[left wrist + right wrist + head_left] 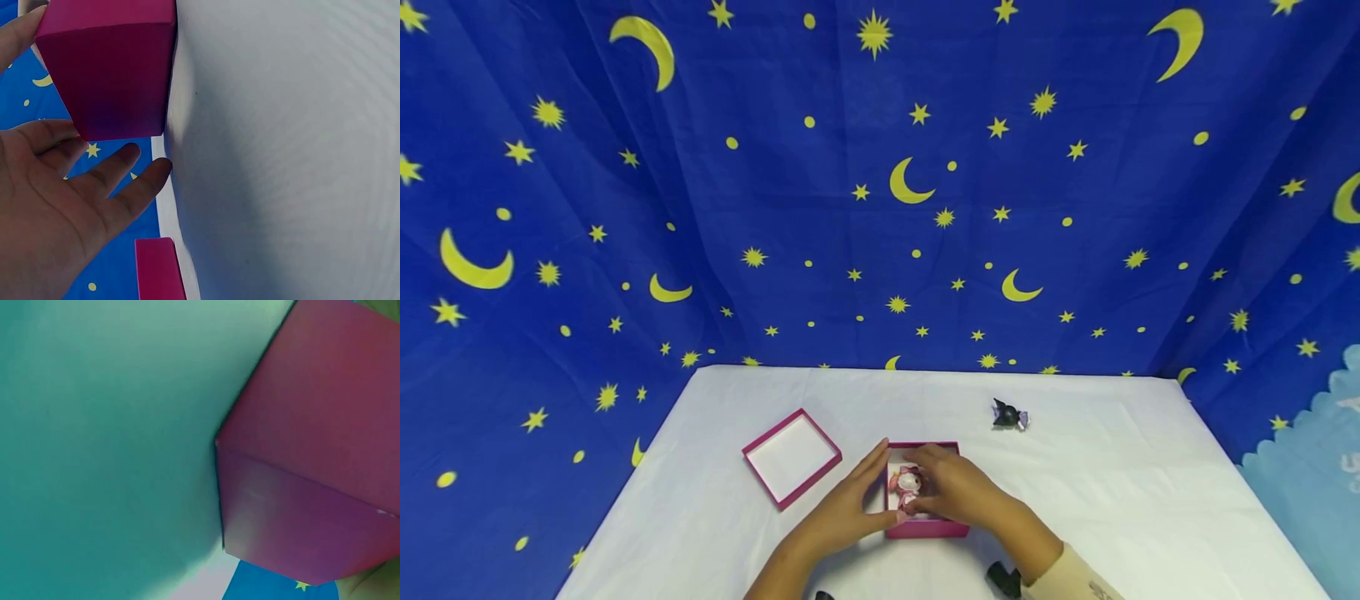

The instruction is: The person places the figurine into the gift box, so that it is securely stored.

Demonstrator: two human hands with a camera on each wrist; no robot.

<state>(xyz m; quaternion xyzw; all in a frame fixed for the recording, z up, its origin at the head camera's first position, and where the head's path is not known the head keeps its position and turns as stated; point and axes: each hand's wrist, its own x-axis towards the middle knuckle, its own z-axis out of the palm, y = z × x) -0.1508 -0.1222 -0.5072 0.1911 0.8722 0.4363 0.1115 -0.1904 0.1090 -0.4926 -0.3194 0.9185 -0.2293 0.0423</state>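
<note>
A deep pink box [927, 529] with a white inside stands uncovered at the front middle of the table. Inside lies a small pink and white figurine [909, 481]. My right hand [964, 490] reaches into the box from the right and holds the figurine, thumb at its lower end and fingers round its upper side. The right wrist view shows mostly the box's outer walls [312, 412]. My left hand [848, 506] spans the box's left side with fairly straight fingers, thumb by the near corner. Seen from the left wrist, its fingertips are at the box wall [112, 81].
A matching pink lid [792, 460] lies inside up on the white table [1120, 467], left of the box. At the back right is a small black and purple figurine [1009, 415]. A dark object [1002, 578] shows beside the right forearm. Blue star-patterned cloth [865, 233] surrounds the table.
</note>
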